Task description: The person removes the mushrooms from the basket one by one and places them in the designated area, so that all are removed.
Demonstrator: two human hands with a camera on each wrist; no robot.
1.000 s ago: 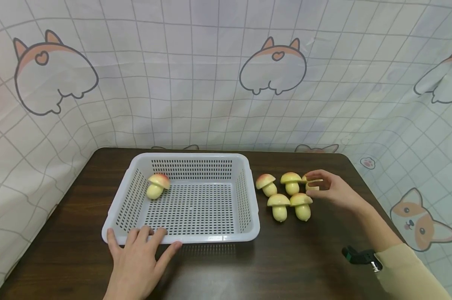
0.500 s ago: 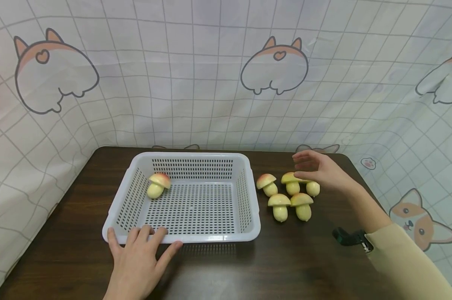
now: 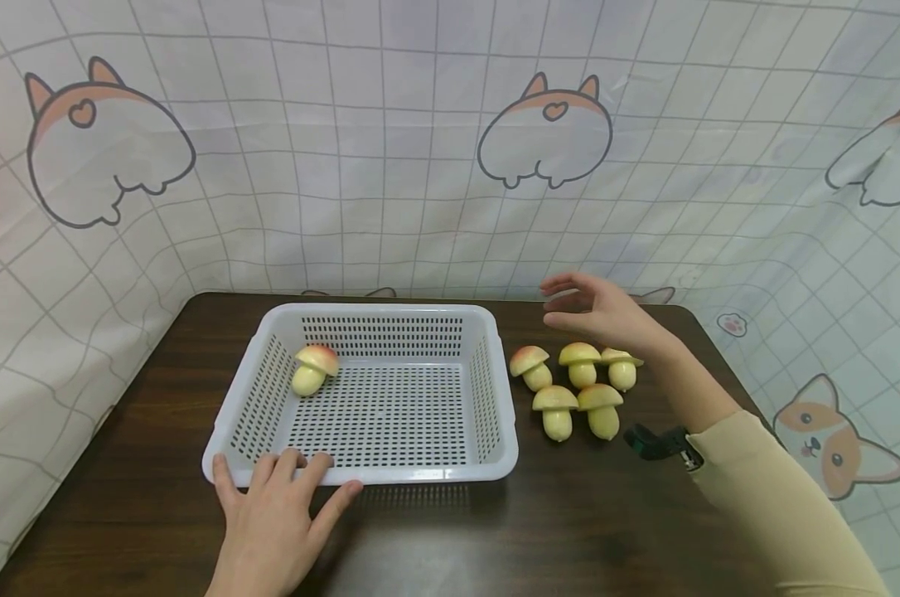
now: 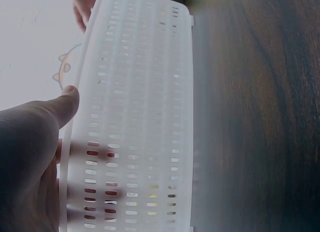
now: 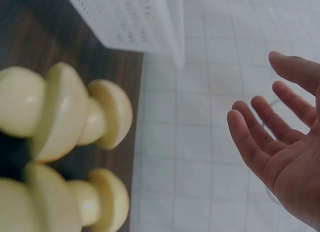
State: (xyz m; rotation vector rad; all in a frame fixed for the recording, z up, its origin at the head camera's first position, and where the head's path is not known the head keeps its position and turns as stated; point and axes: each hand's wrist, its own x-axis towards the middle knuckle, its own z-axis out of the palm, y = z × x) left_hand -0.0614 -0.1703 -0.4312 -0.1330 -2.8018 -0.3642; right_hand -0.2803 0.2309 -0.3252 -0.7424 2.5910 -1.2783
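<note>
A white perforated plastic basket (image 3: 379, 476) stands on the dark wooden table. My left hand (image 3: 271, 514) holds its near rim, fingers over the edge and inside, thumb outside; the left wrist view shows those fingers through the slots. One toy mushroom (image 3: 315, 370), yellow with a reddish cap, lies in the basket's left part. Right of the basket, several similar mushrooms lie in two rows, among them a front one (image 3: 555, 412) and a back one (image 3: 580, 365). My right hand (image 3: 595, 311) hovers above and behind the back row, its fingers loosely bent and holding nothing.
The dark table (image 3: 435, 547) has its back edge against a white gridded cloth (image 3: 390, 174) printed with cartoon dogs. A black wrist device (image 3: 662, 444) juts from the right sleeve, close to the mushrooms.
My right hand has moved from the rightmost back mushroom up and to the left, uncovering that mushroom. The left hand and basket stay in place.
</note>
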